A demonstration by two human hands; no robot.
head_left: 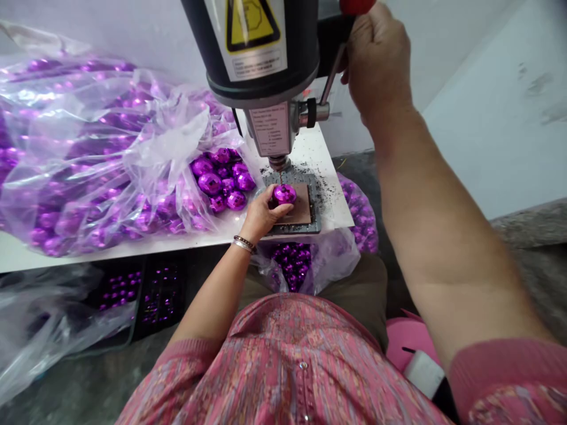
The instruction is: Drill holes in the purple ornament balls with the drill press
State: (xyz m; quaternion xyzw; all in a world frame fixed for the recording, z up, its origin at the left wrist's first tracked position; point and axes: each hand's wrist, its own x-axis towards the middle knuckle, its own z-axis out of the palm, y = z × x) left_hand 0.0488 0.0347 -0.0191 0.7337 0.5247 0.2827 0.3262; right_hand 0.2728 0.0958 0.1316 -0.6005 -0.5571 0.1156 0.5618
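Note:
Under the drill press (271,127), my left hand (262,213) grips a shiny purple faceted ball (284,194) between thumb and fingers. The ball rests on a brown board (302,206) on the grey base plate. Just above the ball's top is the thin drill bit (280,177); whether they touch cannot be made out. My right hand (378,56) is raised at the upper right, wrapped round the press's lever near its red knob (357,5).
A big clear plastic bag (110,153) of purple balls covers the table's left, loose balls (221,177) at its mouth. Dark shavings lie around the base plate. Another bag of balls (292,265) hangs below the table's edge. Dark trays (159,295) stand lower left.

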